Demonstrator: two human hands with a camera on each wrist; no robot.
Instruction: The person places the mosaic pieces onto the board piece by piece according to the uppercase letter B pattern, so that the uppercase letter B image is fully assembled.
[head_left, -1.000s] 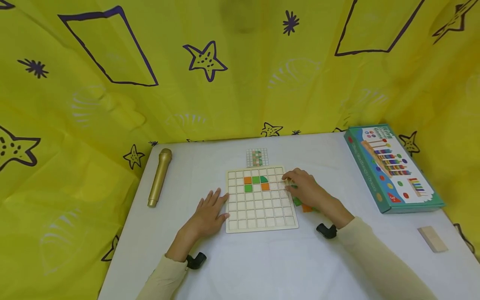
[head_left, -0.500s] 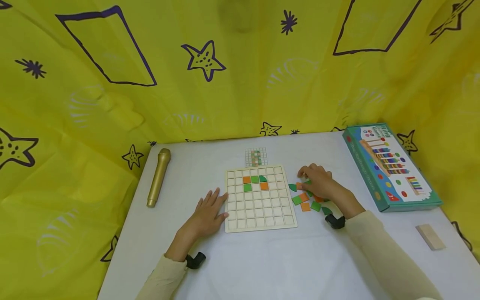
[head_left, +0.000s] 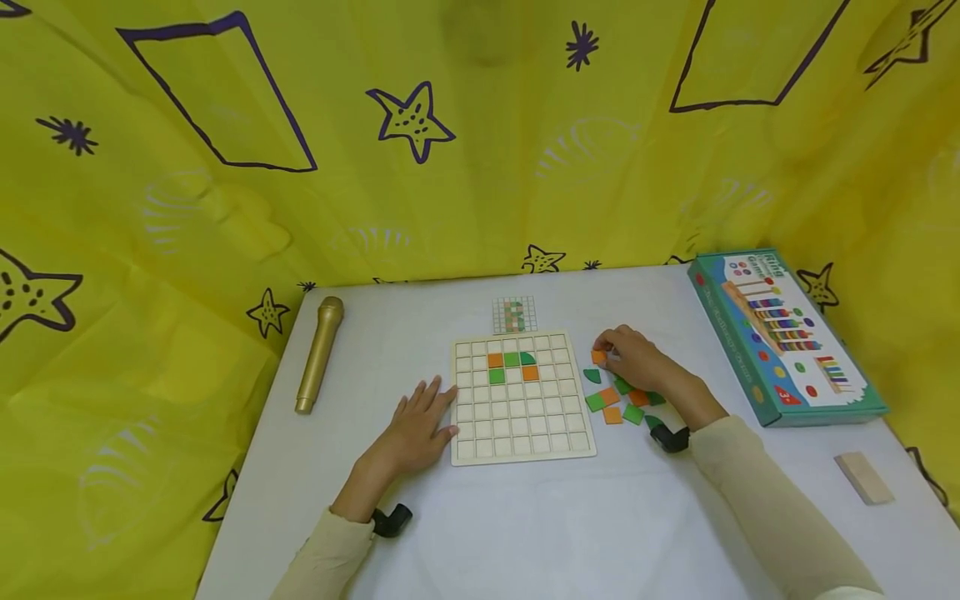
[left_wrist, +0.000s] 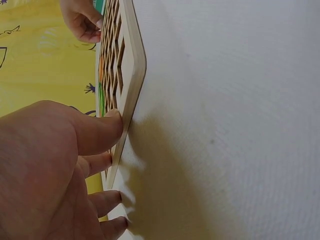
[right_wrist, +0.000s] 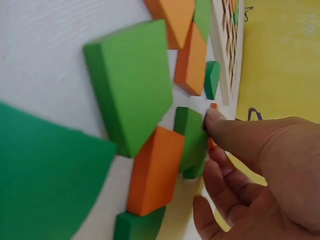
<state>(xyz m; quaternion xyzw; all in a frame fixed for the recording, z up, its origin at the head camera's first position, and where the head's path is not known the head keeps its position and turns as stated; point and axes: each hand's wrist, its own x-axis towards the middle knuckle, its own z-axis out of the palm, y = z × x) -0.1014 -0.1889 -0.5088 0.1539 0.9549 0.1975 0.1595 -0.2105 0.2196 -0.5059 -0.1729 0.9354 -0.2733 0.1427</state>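
Observation:
A pale wooden grid board (head_left: 522, 421) lies flat, with several orange, green and dark green tiles (head_left: 512, 359) set in its upper rows. My left hand (head_left: 417, 429) rests at the board's left edge, fingers spread; in the left wrist view its thumb (left_wrist: 102, 132) touches the rim. To the right of the board, my right hand (head_left: 637, 360) pinches an orange square tile (head_left: 598, 357) between thumb and fingers. That tile is mostly hidden behind the thumb in the right wrist view. A dark green quarter-round tile (head_left: 592, 376) lies just below it.
Several loose tiles (head_left: 612, 415) lie right of the board. A small printed pattern card (head_left: 514, 314) sits behind it. A gold microphone (head_left: 320, 354) is at the left, a teal game box (head_left: 787, 337) at the right, and a small wooden block (head_left: 865, 477) nearer the front.
My right hand has moved from the board's right edge to the loose tiles and now pinches an orange square tile, shifted slightly away from the pile. My left hand has stayed put.

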